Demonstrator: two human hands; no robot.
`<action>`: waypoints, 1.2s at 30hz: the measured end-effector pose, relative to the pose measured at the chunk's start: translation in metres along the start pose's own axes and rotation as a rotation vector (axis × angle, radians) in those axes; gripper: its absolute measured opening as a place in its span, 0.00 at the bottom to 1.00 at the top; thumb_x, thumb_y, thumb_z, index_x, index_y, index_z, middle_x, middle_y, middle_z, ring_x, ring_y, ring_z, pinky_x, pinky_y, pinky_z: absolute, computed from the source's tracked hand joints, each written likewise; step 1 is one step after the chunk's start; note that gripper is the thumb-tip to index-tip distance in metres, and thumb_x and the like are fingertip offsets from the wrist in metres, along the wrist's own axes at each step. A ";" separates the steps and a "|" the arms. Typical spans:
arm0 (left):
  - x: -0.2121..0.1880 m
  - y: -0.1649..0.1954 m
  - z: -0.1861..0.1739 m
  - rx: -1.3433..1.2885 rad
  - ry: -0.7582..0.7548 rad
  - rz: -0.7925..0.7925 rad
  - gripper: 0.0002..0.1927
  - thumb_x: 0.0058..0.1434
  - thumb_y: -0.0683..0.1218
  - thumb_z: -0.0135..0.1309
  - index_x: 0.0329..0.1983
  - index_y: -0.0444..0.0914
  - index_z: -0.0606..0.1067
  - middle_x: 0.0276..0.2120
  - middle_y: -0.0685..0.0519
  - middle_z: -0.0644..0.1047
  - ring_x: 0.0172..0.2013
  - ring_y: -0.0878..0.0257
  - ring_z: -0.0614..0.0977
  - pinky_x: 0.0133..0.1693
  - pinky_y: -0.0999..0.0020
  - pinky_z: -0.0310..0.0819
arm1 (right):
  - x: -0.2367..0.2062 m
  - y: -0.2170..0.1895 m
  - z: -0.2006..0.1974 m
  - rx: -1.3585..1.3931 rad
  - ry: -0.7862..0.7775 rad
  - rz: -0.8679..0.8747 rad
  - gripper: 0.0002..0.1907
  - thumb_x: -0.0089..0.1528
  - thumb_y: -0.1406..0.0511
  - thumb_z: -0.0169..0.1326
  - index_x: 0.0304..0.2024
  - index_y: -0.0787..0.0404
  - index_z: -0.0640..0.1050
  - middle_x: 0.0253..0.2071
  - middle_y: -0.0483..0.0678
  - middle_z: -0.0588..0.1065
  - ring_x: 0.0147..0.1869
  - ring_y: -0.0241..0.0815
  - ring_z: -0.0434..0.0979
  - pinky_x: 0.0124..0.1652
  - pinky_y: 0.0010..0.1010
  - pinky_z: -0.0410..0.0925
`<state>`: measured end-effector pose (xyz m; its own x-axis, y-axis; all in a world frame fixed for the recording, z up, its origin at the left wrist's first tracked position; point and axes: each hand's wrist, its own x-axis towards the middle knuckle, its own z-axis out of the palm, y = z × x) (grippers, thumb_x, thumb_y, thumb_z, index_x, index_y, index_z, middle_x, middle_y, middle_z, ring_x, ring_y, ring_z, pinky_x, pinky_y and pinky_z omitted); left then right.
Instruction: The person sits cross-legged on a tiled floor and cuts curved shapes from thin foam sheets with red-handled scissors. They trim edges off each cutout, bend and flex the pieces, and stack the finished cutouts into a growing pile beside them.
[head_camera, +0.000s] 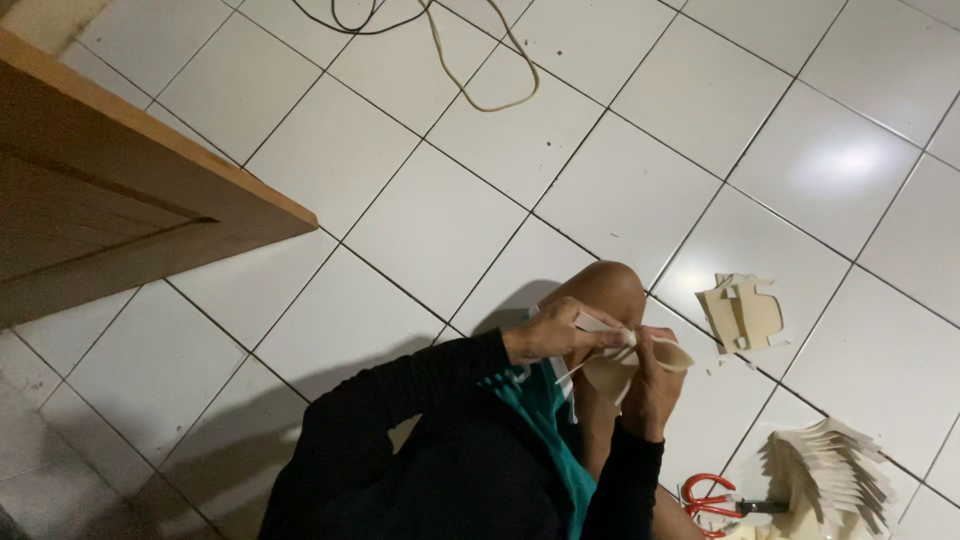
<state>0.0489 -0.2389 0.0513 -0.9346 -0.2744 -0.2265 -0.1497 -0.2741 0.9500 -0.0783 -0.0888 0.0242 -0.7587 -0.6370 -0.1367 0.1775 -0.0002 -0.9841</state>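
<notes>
Your left hand (545, 335) pinches pale card piece (625, 365) over bent knee (600, 290); right hand (650, 390) grips it from below. Piece bends already: squeeze hard, it may tear. Red scissors (708, 497) lie near right, close to leg: could poke you.

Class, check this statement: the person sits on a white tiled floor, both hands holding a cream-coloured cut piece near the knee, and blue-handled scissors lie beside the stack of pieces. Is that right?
One detail is wrong: the scissors have red handles, not blue, as the head view shows. The rest stands: left hand and right hand hold the cream piece near the knee, on the white tiled floor, with the stack nearby.
</notes>
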 end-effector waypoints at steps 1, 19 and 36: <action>0.005 -0.001 0.007 -0.135 -0.014 -0.001 0.33 0.61 0.62 0.62 0.56 0.30 0.78 0.50 0.45 0.81 0.54 0.58 0.81 0.56 0.62 0.75 | -0.002 -0.002 -0.004 -0.060 0.034 -0.020 0.18 0.69 0.55 0.57 0.46 0.66 0.78 0.41 0.49 0.76 0.44 0.37 0.73 0.45 0.26 0.67; 0.038 -0.046 0.130 0.198 0.047 0.292 0.39 0.58 0.55 0.64 0.67 0.32 0.65 0.60 0.43 0.71 0.61 0.49 0.74 0.61 0.54 0.73 | -0.096 0.014 -0.131 0.195 0.541 -0.073 0.13 0.72 0.66 0.57 0.56 0.64 0.73 0.44 0.45 0.77 0.41 0.35 0.75 0.41 0.23 0.69; 0.048 -0.002 0.120 0.271 -0.125 0.250 0.36 0.58 0.73 0.57 0.34 0.33 0.76 0.28 0.48 0.81 0.30 0.61 0.85 0.33 0.68 0.81 | -0.087 -0.009 -0.080 0.530 0.276 0.027 0.12 0.68 0.66 0.56 0.49 0.69 0.74 0.39 0.47 0.76 0.43 0.36 0.77 0.45 0.25 0.70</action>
<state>-0.0349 -0.1406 0.0643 -0.9826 -0.1832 0.0311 0.0233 0.0447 0.9987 -0.0636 0.0284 0.0362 -0.8718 -0.4183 -0.2551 0.4337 -0.4168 -0.7988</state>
